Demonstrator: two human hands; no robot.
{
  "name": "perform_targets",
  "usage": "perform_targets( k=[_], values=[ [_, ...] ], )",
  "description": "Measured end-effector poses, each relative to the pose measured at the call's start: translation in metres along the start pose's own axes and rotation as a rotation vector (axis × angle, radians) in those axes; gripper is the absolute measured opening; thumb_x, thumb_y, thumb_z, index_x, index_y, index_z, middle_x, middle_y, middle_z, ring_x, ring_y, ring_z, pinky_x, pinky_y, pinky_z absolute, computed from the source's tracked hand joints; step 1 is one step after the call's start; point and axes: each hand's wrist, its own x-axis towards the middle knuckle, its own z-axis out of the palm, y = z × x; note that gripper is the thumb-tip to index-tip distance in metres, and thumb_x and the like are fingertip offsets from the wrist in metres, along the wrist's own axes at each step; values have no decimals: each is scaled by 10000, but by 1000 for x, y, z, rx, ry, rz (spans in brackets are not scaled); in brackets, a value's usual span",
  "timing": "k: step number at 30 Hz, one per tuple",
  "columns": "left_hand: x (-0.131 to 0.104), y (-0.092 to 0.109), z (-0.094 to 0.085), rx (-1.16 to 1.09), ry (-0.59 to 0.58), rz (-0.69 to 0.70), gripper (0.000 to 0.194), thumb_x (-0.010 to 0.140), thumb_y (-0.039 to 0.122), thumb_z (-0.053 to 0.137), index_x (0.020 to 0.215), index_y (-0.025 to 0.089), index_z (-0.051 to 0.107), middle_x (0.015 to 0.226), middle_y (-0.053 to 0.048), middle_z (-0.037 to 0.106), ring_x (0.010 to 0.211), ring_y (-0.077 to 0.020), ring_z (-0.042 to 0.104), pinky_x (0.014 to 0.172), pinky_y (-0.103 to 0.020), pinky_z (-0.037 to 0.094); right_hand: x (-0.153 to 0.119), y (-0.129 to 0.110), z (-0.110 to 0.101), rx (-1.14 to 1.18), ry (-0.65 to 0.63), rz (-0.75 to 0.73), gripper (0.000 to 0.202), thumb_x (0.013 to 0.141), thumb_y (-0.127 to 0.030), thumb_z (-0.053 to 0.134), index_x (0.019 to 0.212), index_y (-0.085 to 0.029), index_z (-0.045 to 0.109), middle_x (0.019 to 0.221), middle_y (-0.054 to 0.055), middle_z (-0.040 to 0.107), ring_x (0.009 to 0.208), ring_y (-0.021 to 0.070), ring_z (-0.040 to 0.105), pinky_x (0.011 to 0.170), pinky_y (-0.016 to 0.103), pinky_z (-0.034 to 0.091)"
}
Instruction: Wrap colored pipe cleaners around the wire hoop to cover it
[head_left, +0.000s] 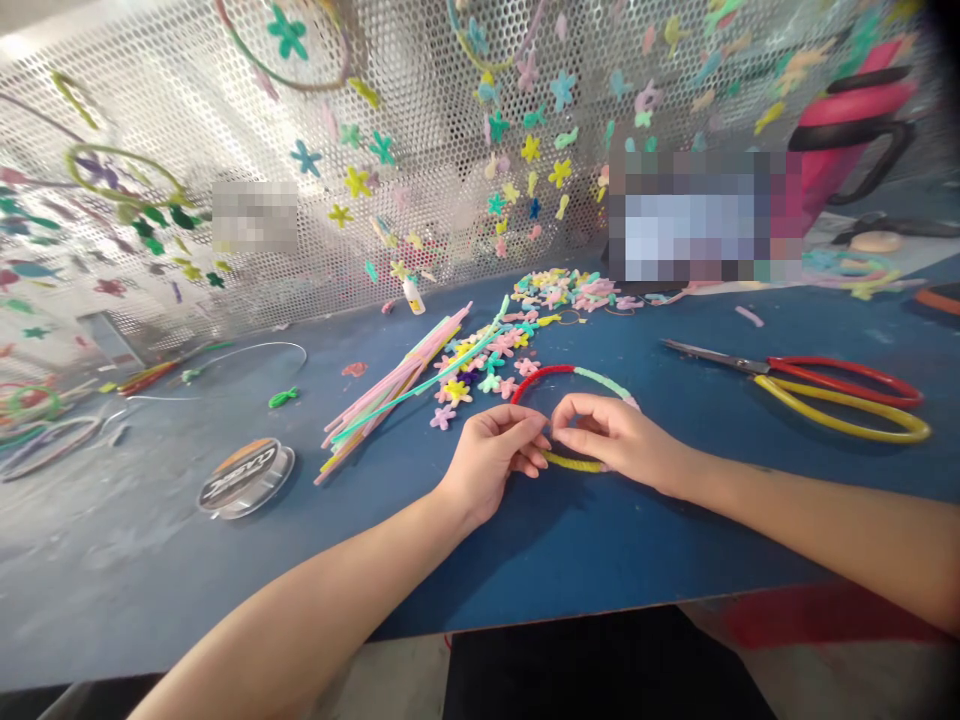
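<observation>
A ring wrapped in fuzzy red, pale green and yellow pipe cleaner (576,464) lies on the blue table under my hands. My left hand (495,458) covers its left side, thumb and fingertips pinched together. Just to the right, my right hand (622,438) is closed in a similar pinch over the ring, its fingertips almost meeting the left ones. Whatever sits between the fingertips is too small to make out. Beyond the ring lie loose pipe-cleaner flowers (456,390) in pink, yellow and teal.
Left of my hands are a bundle of pipe cleaners (397,385) and a clear line spool (247,478). Scissors (757,366) with red and yellow handles lie to the right. A small white bottle (413,297), pink tumbler (844,140) and perforated metal panel (420,60) stand behind.
</observation>
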Motion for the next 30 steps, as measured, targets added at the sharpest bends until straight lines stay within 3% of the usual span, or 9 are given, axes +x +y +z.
perform_targets(
  k=[6, 10, 16, 21, 26, 30],
  values=[
    [0, 0, -1, 9, 1, 3, 223, 686, 291, 685, 782, 112, 593, 596, 8, 598, 438, -45, 531, 386, -127, 398, 0, 0, 2, 123, 50, 18, 163, 817, -348, 511, 793, -188, 496, 666, -24, 511, 516, 80, 442, 458, 215, 369],
    [0, -1, -1, 8, -9, 12, 214, 695, 289, 679, 787, 114, 595, 604, 7, 606, 443, -46, 535, 387, -127, 399, 0, -2, 4, 201, 23, 41, 173, 817, -350, 510, 777, -189, 460, 610, -40, 496, 471, 71, 442, 421, 203, 367],
    [0, -1, 1, 14, 1, 12, 177, 711, 256, 665, 769, 110, 585, 585, 12, 595, 433, -44, 527, 381, -125, 400, 0, 2, 4, 178, 3, -48, 128, 836, -299, 498, 849, -204, 412, 702, -23, 528, 582, 92, 541, 529, 229, 461],
    [-1, -1, 1, 36, -10, 7, 173, 708, 255, 665, 757, 109, 586, 578, 14, 591, 428, -42, 521, 380, -125, 399, -2, 2, 4, 7, 105, -165, 171, 824, -228, 510, 925, -235, 372, 718, -32, 523, 608, 105, 550, 572, 244, 462],
    [-1, 0, 1, 29, -12, 10, 171, 708, 249, 664, 752, 105, 584, 572, 12, 590, 427, -44, 520, 376, -123, 400, -3, 2, 3, -257, 168, -236, 170, 829, -190, 491, 988, -241, 464, 740, -6, 585, 662, 126, 577, 626, 256, 461],
    [-1, 0, 1, 21, -14, 2, 163, 710, 238, 660, 742, 101, 578, 573, 7, 593, 424, -45, 520, 373, -123, 402, -3, 3, 3, -346, 200, -287, 130, 842, -177, 468, 931, -233, 544, 824, 8, 637, 730, 136, 603, 673, 265, 469]
  ],
)
